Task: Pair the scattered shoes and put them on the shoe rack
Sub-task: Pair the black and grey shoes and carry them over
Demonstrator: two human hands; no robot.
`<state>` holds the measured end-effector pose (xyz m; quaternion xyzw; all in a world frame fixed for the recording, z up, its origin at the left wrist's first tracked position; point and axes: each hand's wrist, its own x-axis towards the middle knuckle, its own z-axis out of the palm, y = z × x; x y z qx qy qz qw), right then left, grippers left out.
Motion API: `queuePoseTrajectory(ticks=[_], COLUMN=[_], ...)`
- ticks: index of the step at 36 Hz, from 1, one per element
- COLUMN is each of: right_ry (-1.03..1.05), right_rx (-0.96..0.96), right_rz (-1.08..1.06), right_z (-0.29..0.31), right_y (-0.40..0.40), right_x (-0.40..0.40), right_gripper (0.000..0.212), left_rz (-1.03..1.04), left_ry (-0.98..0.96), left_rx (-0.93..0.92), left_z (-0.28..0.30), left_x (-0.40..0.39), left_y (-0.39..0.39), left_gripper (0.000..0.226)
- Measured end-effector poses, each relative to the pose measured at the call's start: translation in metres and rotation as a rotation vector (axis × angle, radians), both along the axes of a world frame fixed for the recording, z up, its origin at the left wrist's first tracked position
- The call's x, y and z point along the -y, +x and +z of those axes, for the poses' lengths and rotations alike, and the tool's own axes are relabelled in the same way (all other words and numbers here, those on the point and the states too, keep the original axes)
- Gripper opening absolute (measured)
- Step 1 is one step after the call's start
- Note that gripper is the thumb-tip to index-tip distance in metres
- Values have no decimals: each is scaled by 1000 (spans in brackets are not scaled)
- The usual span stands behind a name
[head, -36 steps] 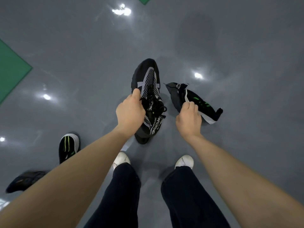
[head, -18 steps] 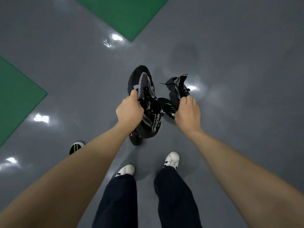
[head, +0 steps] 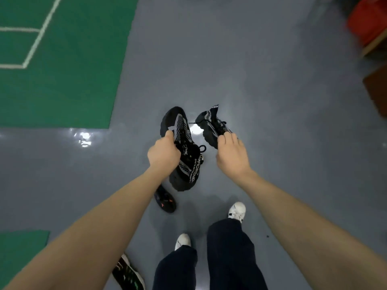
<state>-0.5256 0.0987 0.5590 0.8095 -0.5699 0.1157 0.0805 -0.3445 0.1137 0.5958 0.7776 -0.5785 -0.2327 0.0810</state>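
My left hand (head: 164,154) grips a black sneaker with a grey-white knit pattern and white lettering (head: 184,151) by its side, holding it above the floor. My right hand (head: 231,155) pinches a second black shoe with grey-white pattern and loose laces (head: 210,126) from behind, toe hanging away from me. The two shoes hang side by side, a small gap between them. A black shoe with orange marks (head: 165,200) lies on the grey floor under my left forearm. A black shoe with green stripes and a white sole (head: 129,275) lies at the bottom edge. No shoe rack is in view.
My own white shoes (head: 237,210) stand on the glossy grey floor (head: 272,122). A green floor area with white lines (head: 62,59) fills the upper left. A red object (head: 368,19) and a brown one (head: 377,88) sit blurred at the right edge.
Both held shoes rose from the floor with my hands. The view swung forward as I stepped; the green-striped floor shoe slid to the bottom edge and the orange-marked shoe came into sight.
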Motion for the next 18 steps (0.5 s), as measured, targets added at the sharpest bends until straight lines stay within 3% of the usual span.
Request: queuePoseTrajectory(ticks=[9, 18], right_ry=[-88, -151], right_rx=[-10, -89], right_rz=[-292, -567], right_z=[85, 140], right_y=[-117, -267], right_x=[-81, -197], right_gripper=[43, 39], left_rz=[-356, -699], left_ry=[-75, -102], left_rx=[-9, -25], left_z=[76, 127], left_x=[-15, -82], left_y=[-131, -293], left_gripper=[9, 7])
